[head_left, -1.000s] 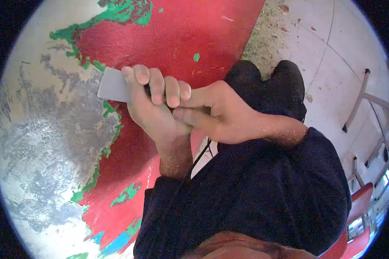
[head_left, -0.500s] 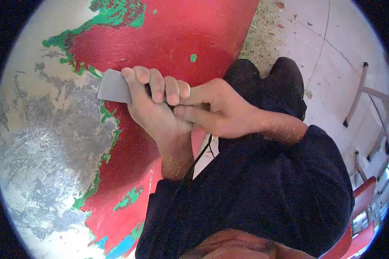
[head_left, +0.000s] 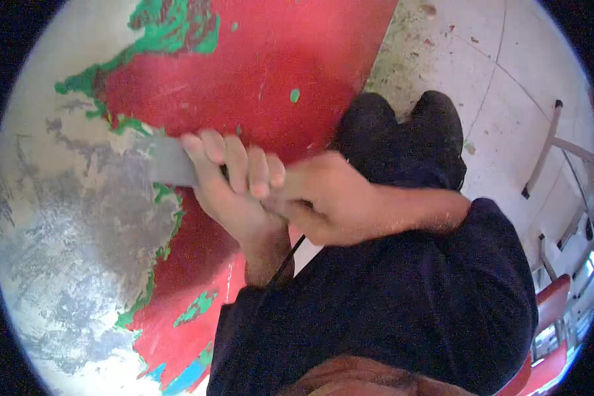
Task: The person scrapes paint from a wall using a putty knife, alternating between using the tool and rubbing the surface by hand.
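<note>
My left hand (head_left: 234, 201) is closed around the handle of a scraper with a wide, flat grey blade (head_left: 173, 162). The blade lies at the ragged border between red paint (head_left: 204, 92) and bare, scratched grey surface (head_left: 99, 191), its front edge smeared by motion. Green paint (head_left: 131, 125) shows along that border on both sides of the blade. Behind the left hand, my right hand (head_left: 330, 198) is closed at the rear end of the handle, its fingertips close to the left palm. Most of the handle is hidden by both hands.
The painted board's edge (head_left: 375, 59) runs down beside my dark-clothed knees (head_left: 402, 132). Paint flakes and dust (head_left: 409, 53) lie on the pale tiled floor (head_left: 501, 119). Metal furniture legs (head_left: 544, 148) and a red chair (head_left: 553, 303) stand at the right.
Both hands and the scraper have moved toward my body, down in the view, and slightly to the left. The grip of both hands looks the same.
</note>
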A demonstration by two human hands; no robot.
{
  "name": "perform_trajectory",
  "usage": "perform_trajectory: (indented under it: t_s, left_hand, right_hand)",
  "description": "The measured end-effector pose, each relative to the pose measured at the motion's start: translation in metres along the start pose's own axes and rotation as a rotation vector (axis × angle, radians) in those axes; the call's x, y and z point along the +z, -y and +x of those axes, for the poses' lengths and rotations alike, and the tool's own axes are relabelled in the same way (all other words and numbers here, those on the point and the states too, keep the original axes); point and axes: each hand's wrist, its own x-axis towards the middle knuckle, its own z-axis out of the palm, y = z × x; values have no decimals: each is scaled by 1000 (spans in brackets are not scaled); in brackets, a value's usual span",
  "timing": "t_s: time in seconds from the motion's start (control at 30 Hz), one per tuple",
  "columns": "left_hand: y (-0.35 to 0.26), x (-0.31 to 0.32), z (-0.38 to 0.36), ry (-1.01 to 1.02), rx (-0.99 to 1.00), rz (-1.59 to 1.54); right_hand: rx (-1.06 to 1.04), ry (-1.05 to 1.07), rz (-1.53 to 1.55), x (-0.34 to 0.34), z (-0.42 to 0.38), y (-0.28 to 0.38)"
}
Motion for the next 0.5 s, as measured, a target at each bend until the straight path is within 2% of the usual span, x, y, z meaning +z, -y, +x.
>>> perform_trajectory:
  t_s: [0.03,0.07,0.17,0.2,0.3,0.33,0.4,0.5]
  left_hand:
    - [-6,5,0,5,10,-25]
    - [-8,17,2,-90,88,89]
    - [-4,5,-5,-32,37,131]
    - [-2,7,-6,2,26,163]
    - [-13,15,13,5,120,172]
    - [-12,10,9,0,102,202]
    - [-9,3,7,21,81,247]
    - [9,8,0,-136,93,194]
  right_hand:
    - [-12,26,-48,4,4,2]
    - [7,-101,25,11,10,3]
    - [120,-18,122,6,-1,8]
    - [135,-64,177,7,1,8]
    - [18,-33,3,2,20,2]
    - [-4,-137,74,5,23,3]
    - [49,-82,104,6,2,-1]
    - [96,-28,10,-2,-2,6]
